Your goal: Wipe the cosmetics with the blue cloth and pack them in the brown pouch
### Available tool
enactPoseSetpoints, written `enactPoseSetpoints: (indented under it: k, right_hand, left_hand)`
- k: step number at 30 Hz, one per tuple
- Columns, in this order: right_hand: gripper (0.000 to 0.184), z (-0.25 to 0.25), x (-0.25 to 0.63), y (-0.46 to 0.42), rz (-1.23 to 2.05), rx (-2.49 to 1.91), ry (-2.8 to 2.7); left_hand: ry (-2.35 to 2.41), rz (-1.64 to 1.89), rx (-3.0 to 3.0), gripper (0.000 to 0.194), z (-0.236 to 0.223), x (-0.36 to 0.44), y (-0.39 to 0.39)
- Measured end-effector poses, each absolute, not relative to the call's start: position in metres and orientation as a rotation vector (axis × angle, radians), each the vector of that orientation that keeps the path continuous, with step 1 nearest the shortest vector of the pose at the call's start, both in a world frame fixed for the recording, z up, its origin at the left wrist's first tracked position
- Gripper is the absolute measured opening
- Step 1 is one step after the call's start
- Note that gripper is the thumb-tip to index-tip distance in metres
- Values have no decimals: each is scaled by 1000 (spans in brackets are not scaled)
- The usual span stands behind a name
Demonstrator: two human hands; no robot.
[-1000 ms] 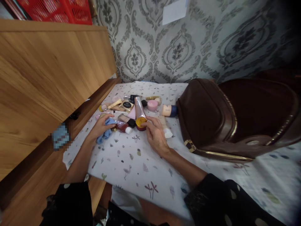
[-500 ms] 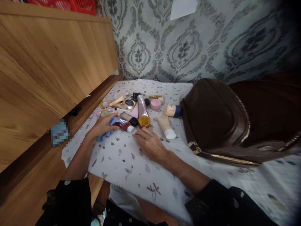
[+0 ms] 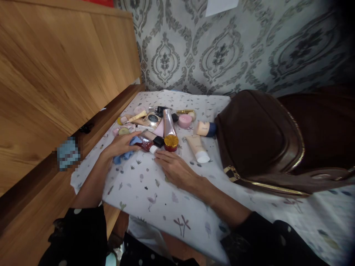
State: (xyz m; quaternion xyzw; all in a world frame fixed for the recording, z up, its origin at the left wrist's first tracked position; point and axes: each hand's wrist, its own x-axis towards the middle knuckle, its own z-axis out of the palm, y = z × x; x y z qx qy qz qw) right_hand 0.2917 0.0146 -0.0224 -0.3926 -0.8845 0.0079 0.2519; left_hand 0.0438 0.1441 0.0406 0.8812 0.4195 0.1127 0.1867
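My left hand (image 3: 120,145) is closed around a small bottle (image 3: 145,144) of dark red liquid, which lies tilted with its white cap (image 3: 153,149) toward the right. A crumpled blue cloth (image 3: 121,157) is bunched under that hand and against the bottle. The fingers of my right hand (image 3: 176,168) are drawn together at the white cap; the thumb is hidden. Just beyond the bottle lies a flat compact-like item with a black end (image 3: 158,141). A silvery pink tube with a gold cap (image 3: 171,141) stands nearby, and a beige tube (image 3: 197,148) lies to its right.
A brown leather bag (image 3: 255,136) with gold zips takes up the right side. Several cosmetics, including a pink jar (image 3: 184,120) and a bottle with a navy cap (image 3: 205,129), lie on the patterned cloth (image 3: 163,203). A wooden cabinet (image 3: 63,74) borders the left.
My right hand has shifted slightly left, its fingertips now at the bottle's white cap. The bottle and my left hand have stayed nearly in place. The camera view has tilted a little.
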Motion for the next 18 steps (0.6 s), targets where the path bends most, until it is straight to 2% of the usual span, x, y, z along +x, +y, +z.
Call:
enactPoseSetpoints:
  k: [6, 11, 18]
  right_hand:
    - [40, -22, 293, 14, 36, -1052, -2377]
    - [35, -22, 293, 14, 14, -1042, -2366]
    - [34, -20, 293, 13, -10, -1049, -2370]
  left_hand:
    - [1161, 352, 2446, 77, 35, 41, 148]
    - [1046, 524, 2144, 83, 27, 34, 149]
    - [1055, 557, 2115, 77, 26, 34, 146]
